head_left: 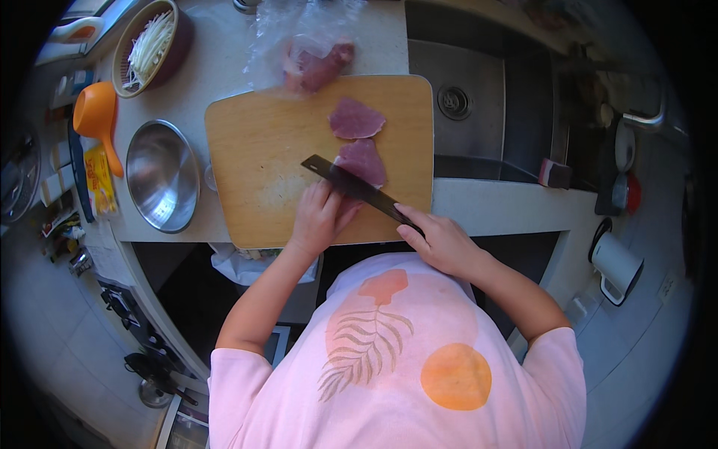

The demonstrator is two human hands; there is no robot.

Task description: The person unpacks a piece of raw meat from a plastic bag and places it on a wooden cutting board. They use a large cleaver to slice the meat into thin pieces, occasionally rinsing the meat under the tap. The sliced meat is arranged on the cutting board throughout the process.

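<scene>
My right hand (441, 243) is closed round the handle of a dark, wide-bladed kitchen knife (345, 181), which slants to the upper left over the cutting board (262, 150). On the near side of the blade, my left hand (320, 217) has its fingers curled and drawn together. What lies under those fingertips is hidden by the blade and the hand. A slice of raw pink meat (363, 160) shows just beyond the blade, partly covered by it. Above it lies a second slice (357, 118), its lower edge meeting the first. Small pale scraps dot the board's middle.
A larger raw meat piece (318, 67) in a clear plastic bag (273, 37) rests at the board's far edge. Left stand a steel bowl (161, 176), an orange ladle (96, 112) and a basket (123, 82) of thin white mushrooms. Right is a sink (467, 138).
</scene>
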